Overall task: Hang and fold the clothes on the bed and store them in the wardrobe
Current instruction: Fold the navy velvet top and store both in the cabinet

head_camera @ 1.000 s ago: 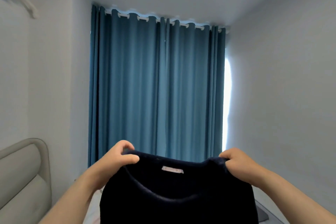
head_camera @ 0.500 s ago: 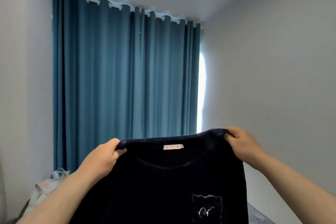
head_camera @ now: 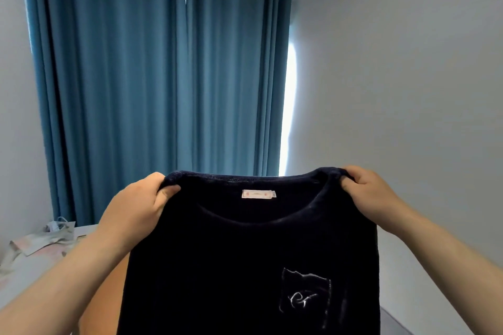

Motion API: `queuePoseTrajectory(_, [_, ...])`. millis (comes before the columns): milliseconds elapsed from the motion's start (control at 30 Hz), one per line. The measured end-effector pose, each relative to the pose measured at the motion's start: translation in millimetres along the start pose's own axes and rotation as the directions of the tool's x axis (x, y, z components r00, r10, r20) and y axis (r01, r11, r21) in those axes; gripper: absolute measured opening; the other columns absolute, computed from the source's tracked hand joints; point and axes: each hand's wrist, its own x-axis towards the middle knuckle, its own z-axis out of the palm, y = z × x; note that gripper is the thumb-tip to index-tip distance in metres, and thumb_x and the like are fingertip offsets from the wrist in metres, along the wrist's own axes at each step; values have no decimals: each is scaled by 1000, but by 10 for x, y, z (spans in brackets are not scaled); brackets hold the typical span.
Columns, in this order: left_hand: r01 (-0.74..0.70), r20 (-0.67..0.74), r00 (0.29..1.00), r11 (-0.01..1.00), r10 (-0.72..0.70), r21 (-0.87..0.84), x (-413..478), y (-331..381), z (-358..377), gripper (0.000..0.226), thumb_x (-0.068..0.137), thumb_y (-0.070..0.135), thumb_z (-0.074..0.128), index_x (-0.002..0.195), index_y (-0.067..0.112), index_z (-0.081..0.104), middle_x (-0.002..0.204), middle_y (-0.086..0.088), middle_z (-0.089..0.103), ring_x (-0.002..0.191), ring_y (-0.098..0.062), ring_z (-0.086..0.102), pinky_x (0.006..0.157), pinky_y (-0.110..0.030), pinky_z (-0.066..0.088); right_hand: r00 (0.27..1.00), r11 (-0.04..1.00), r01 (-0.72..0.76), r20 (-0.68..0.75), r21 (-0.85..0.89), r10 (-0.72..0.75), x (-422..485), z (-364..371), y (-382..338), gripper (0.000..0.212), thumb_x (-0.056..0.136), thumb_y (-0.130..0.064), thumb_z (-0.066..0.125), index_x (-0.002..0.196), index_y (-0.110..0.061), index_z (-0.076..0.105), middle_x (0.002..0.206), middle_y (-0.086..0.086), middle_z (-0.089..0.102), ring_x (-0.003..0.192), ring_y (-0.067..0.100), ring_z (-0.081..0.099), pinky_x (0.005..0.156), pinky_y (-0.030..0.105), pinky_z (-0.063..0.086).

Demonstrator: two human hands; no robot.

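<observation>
You hold the dark navy knitted sweater (head_camera: 231,266) up at 6 o'clock in view. Your left hand (head_camera: 136,207) pinches its shoulder at 9 o'clock of the collar, thumb against curled fingers. Your right hand (head_camera: 373,193) grips the 3 o'clock shoulder, fingers curled. Teal pleated curtains (head_camera: 152,76) hang at 12 o'clock.

Dim rm, daylight glare beside curtain (head_camera: 152,76), wide-angle bowing at edges.

One view only, worn on the person's head, facing forward toward the blue curtain (head_camera: 163,76); the left hand (head_camera: 136,209), right hand (head_camera: 373,193) and dark top (head_camera: 231,266) sit very near, low in frame.
</observation>
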Motion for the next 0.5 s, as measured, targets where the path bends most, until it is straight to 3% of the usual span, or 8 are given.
queuePoseTrajectory(233, [69,9,998,998,-69,8,-60,830,852,30,95,42,49,76,19,52,67,4,58,66,-18,54,58,-39,42,994,999,-18,104,43,13,225,-553,1028,20,97,-17,50,94,-20,70,90,2,72,90,23,66,84,41,52])
queuePoseTrajectory(300, [46,33,998,998,-45,-41,-111,1032,1090,32,95,36,49,69,17,47,66,0,53,65,-20,51,56,-37,36,986,999,-42,160,18,38,211,-701,1284,18,95,-16,51,90,-18,69,86,3,71,83,22,64,79,39,50])
queuePoseTrajectory(400, [156,65,987,980,-149,-122,-253,1261,1440,28,97,28,53,72,14,49,67,-3,55,67,-20,53,59,-36,39,967,996,-87,237,-33,92,132,-900,1580,18,89,-10,53,77,-17,64,69,1,62,68,18,55,65,34,42])
queuePoseTrajectory(500, [223,162,966,966,-201,-132,-390,1460,1707,31,98,31,51,77,9,51,71,-7,58,71,-23,56,65,-40,41,954,987,-140,256,-78,155,34,-1083,1782,17,86,-7,53,75,-14,63,65,-1,58,63,17,52,62,32,39])
